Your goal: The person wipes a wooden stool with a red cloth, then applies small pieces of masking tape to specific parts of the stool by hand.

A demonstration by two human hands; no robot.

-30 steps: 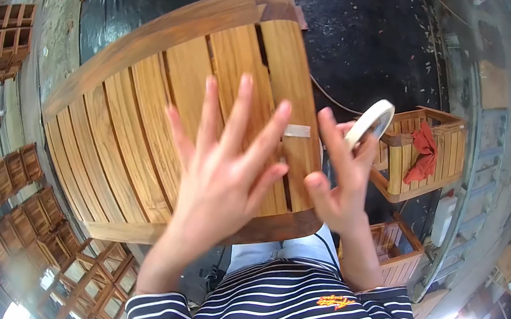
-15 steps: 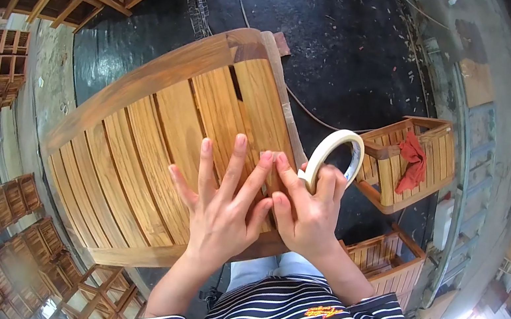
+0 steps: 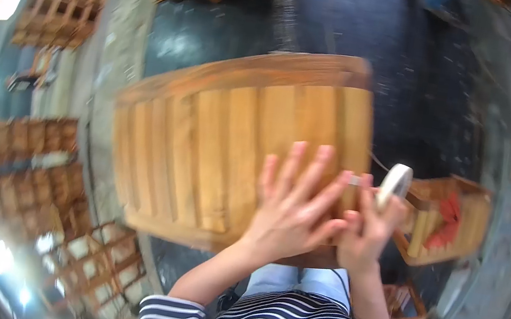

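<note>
A slatted wooden panel (image 3: 224, 148) with a curved frame lies in front of me, blurred by motion. My left hand (image 3: 294, 209) rests on its right-hand slats, fingers spread. Near the panel's right edge, my right hand (image 3: 368, 231) holds a roll of cream tape (image 3: 395, 185), its fingers curled by the ring. Between the index fingertips of both hands sits a small pale piece (image 3: 354, 180), perhaps tape; it is too blurred to be sure.
A small slatted wooden piece (image 3: 471, 224) with a red cloth (image 3: 446, 223) on it stands at the right, another wooden piece (image 3: 403, 303) below it. Stacked wooden furniture (image 3: 37, 145) fills the left side. Black sheeting (image 3: 424, 106) covers the floor beyond the panel.
The view has swung, so the panel and both hands appear farther right and the panel looks turned. Both hands keep nearly the same place on the panel, and the tape roll remains at my right hand.
</note>
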